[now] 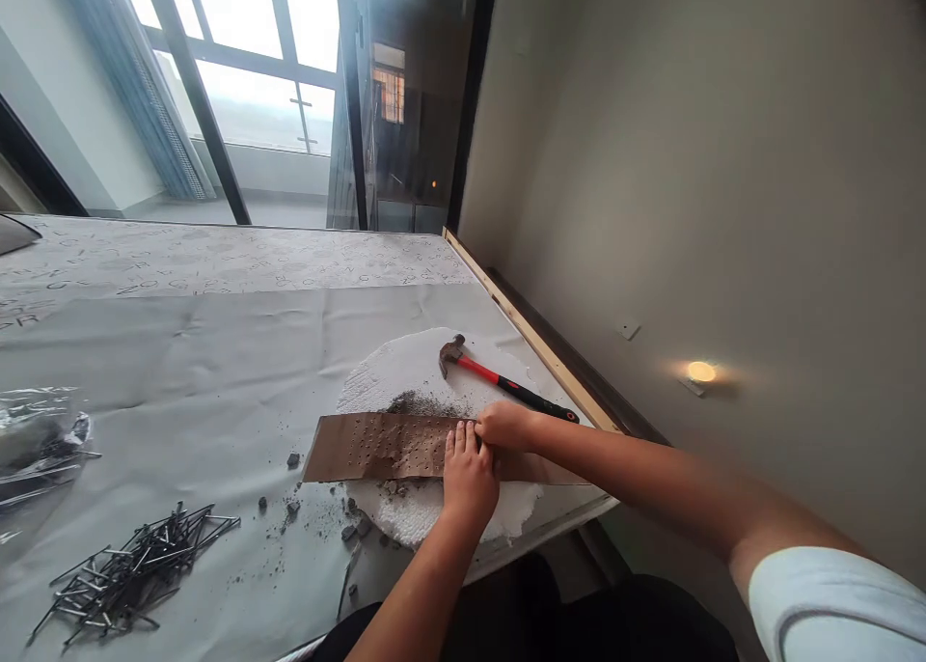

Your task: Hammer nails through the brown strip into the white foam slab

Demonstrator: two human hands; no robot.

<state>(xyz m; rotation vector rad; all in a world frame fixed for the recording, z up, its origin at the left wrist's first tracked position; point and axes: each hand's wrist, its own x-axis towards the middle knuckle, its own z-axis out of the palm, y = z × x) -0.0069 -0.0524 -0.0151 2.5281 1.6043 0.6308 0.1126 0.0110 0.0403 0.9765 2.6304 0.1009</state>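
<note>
A strip of brown cardboard [333, 448], dotted with rows of small holes, lies across a round white foam-like sheet [383, 361]. My left hand [469, 474] rests on the strip, fingers stretched flat against it. Beside those fingertips, my right hand [504, 426] is closed in a fist at the strip's upper edge; whatever it grips is hidden. Behind both hands, a claw hammer [477, 368] with a red and black handle lies on the white sheet. Dark grey grit [420, 404] is scattered above the cardboard, and broken crumbs [394, 487] sit below it.
A loose pile of long nails [134, 570] lies at lower left, with a clear plastic bag [36, 450] of more behind it. Grey lumps [292, 460] dot the grey cover [217, 372]. A wooden edge strip [535, 334] borders the wall on the right.
</note>
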